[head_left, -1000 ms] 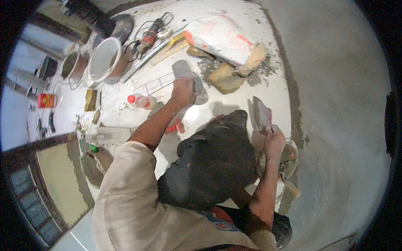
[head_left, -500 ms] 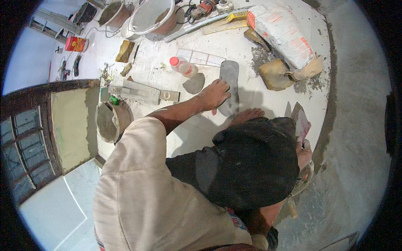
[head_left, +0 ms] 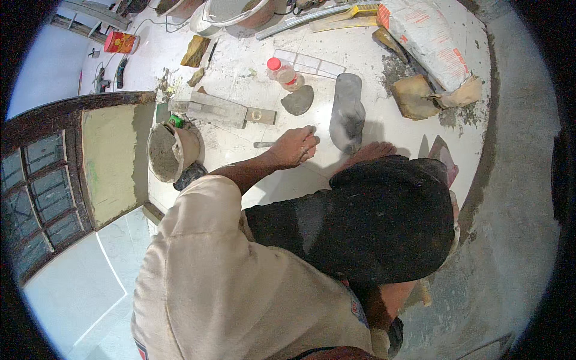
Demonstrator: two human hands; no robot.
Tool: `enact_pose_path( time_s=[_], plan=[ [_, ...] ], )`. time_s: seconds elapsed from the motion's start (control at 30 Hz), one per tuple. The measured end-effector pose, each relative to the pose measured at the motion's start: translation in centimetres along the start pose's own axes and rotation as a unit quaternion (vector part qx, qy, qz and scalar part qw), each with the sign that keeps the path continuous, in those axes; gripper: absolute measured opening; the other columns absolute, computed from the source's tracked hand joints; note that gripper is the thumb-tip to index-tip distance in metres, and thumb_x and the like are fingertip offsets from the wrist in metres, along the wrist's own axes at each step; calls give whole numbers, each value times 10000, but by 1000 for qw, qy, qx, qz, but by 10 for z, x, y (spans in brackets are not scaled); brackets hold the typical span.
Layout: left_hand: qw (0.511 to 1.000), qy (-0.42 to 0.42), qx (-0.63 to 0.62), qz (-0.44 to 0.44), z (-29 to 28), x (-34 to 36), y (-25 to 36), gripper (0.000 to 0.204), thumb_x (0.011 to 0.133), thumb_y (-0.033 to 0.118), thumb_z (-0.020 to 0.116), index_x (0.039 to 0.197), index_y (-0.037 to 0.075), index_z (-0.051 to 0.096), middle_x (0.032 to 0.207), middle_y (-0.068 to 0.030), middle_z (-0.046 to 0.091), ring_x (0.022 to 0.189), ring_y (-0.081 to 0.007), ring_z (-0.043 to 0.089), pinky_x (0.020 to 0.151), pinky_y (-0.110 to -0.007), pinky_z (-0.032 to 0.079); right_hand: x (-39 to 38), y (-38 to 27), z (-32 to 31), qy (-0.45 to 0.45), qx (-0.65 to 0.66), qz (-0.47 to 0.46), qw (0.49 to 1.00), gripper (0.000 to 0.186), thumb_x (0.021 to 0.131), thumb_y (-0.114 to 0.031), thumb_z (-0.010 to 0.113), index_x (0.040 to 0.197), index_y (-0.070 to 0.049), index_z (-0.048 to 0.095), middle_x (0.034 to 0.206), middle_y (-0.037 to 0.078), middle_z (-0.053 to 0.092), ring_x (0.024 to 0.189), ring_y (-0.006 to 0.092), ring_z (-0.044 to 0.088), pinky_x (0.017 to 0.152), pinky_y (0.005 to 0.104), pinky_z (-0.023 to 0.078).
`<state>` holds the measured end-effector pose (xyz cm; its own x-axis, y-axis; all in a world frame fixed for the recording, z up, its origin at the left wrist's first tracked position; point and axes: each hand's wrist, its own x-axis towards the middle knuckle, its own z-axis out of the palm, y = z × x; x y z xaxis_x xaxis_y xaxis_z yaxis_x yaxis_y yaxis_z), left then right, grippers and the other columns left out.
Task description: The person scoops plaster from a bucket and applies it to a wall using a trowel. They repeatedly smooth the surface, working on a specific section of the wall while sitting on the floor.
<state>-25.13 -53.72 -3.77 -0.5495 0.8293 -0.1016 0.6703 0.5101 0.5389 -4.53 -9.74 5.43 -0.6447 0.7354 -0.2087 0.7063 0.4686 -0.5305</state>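
My left hand (head_left: 292, 147) is low over the white floor with its fingers curled closed. A thin grey stick-like piece (head_left: 263, 144) shows beside its wrist; whether the hand grips it is hidden. Just right of the hand lies a grey sandal (head_left: 348, 114), sole-shaped, next to my bare foot (head_left: 372, 151). Only a sliver of my right hand (head_left: 456, 208) shows past my dark-clothed knee, its fingers hidden. Near it a pointed pinkish-grey flat piece (head_left: 445, 161) sticks up. Beyond my left hand are a flat grey stone piece (head_left: 297, 101) and a clear bottle with a red cap (head_left: 284, 74).
A wooden float (head_left: 219, 110) and a mortar-crusted bucket (head_left: 172, 153) are at left. Large tubs (head_left: 240, 15), a yellow level (head_left: 354, 12) and a long metal bar (head_left: 300, 22) lie at the back. A white sack (head_left: 429, 45) leans at right beside torn brown paper (head_left: 414, 97).
My left hand has drawn back to the left, off the sandal. My right hand has slipped mostly behind the knee. The whole view has shifted slightly.
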Motion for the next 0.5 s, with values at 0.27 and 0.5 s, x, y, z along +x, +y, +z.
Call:
enact_pose_path(
  time_s=[0.27,0.5],
  plan=[
    [987,-76,126,-67,-45,-73,-31,404,868,286,690,1209,72,656,1116,-219,584,979,-393,566,820,-541,471,0,5,-4,-2,-19,-10,1000,219,995,-229,681,948,-15,684,694,90,622,623,198,534,597,377,443],
    [966,62,206,-142,-33,-45,-96,470,866,301,676,1249,37,602,1197,-178,580,1159,-365,546,986,-539,410,-4,10,-4,-2,-20,-19,1000,219,994,-234,686,951,-19,688,699,89,625,626,198,534,600,373,446]
  ],
)
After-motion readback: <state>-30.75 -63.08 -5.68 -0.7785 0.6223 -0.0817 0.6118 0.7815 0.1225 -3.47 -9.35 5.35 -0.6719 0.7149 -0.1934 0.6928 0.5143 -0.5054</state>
